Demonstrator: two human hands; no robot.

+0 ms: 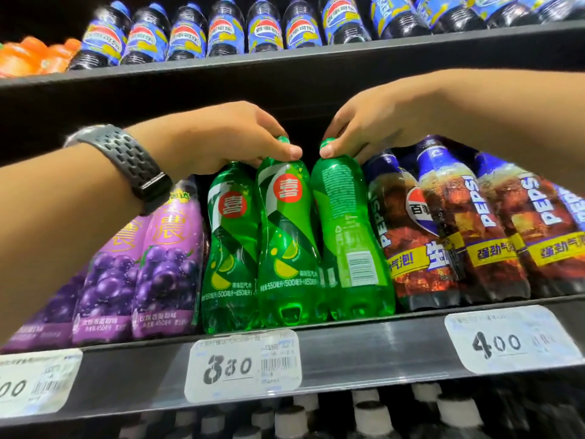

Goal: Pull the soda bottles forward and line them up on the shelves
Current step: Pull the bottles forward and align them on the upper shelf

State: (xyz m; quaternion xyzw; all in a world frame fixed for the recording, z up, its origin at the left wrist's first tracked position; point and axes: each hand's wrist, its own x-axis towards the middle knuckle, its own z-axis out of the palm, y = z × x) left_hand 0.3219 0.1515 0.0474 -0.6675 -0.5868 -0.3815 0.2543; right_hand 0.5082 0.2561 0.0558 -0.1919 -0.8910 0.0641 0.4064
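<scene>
The left hand (pixel 221 137) is reaching in from the left, a dark perforated watch band (pixel 126 153) sitting on its wrist. Its fingers (pixel 272 126) are curling down over the top of the middle green bottle (pixel 285 236) and clamping on its neck just under the green cap. The right hand (pixel 364 128) is coming in from the right, its fingers (pixel 340 128) pinching the neck of the right green bottle (pixel 345 232), whose back label is facing outward.

Both bottles are standing upright at the front edge of the middle shelf (pixel 364 350), touching side by side. A third green bottle (pixel 231 248) is standing just beside them on the left, its top hiding under the left hand.

Purple grape bottles (pixel 167 264) are lining the shelf to the left of the green ones, and dark cola bottles (pixel 459 232) are crowding in on the right. A price tag (pixel 243 365) reading 380 is hanging on the shelf rail below the green bottles. More cola bottles with blue labels (pixel 221 30) are standing in a row on the upper shelf beside orange bottles (pixel 28 55), and capped bottle tops (pixel 370 416) are showing on the shelf below.
</scene>
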